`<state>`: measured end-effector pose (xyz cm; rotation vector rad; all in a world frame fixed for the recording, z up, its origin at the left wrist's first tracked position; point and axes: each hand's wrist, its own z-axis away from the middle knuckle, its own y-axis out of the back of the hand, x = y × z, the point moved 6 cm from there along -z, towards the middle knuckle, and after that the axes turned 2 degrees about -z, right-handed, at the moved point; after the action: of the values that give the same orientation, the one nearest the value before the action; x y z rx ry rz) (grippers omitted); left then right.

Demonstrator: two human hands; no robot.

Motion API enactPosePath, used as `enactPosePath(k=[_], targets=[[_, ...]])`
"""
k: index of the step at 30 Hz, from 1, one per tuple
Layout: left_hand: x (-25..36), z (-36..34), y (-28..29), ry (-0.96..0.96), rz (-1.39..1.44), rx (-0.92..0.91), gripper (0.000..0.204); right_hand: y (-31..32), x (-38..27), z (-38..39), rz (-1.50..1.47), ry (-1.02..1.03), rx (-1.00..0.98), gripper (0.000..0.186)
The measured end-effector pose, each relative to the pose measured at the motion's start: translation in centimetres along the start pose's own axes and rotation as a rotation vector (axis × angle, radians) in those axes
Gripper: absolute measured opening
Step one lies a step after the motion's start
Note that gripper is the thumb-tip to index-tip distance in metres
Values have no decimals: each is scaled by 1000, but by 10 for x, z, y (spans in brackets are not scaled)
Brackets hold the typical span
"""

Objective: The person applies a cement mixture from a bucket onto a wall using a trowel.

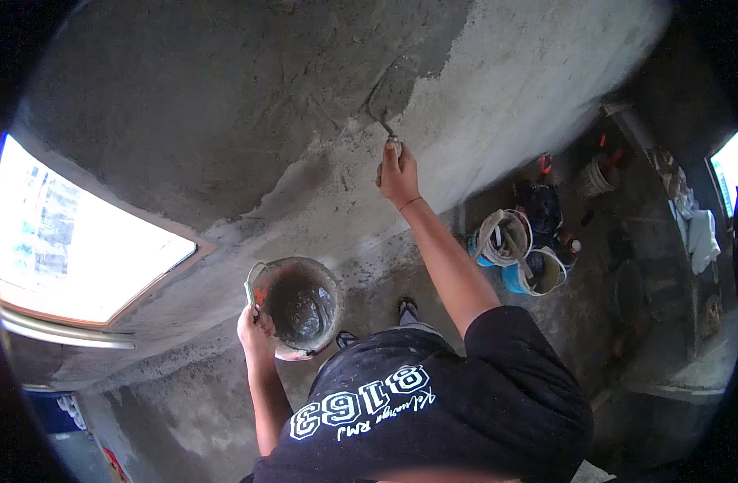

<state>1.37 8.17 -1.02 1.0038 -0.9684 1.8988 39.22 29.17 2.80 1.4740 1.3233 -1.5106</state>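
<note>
Two bare hands are seen in the head view. A trowel (394, 90) is held by its handle in the right hand (398, 175), with the fingers wrapped tight. Its blade seems to be laid on the far wall (518, 84), where dark mix (196, 113) meets paler wall. At the near left, a bucket (336, 288) of wet grey mix is held up by its pale handle in the left hand (257, 328), fingers curled. Two more buckets (518, 280) are set on the floor (433, 266) at the right. It seems that mix is being spread and smoothed. For the next stroke, the blade should be kept flat and pressed gently, and the bucket held level.
</note>
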Motion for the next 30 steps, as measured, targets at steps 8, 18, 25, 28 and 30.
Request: enactPosePath(k=[8, 18, 25, 28, 30], targets=[[8, 6, -17, 52, 61, -141, 20, 34, 75, 88, 431, 52, -86, 59], [58, 29, -63, 6, 186, -296, 17, 36, 8, 182, 933, 260, -662, 46], [87, 33, -96, -40, 290, -307, 21, 27, 33, 185, 1012, 201, -787, 50], [93, 29, -96, -115, 345, -238, 23, 24, 38, 184, 1012, 380, -902, 47], [92, 33, -96, -120, 348, -172, 23, 26, 49, 182, 1236, 123, -1033, 47]])
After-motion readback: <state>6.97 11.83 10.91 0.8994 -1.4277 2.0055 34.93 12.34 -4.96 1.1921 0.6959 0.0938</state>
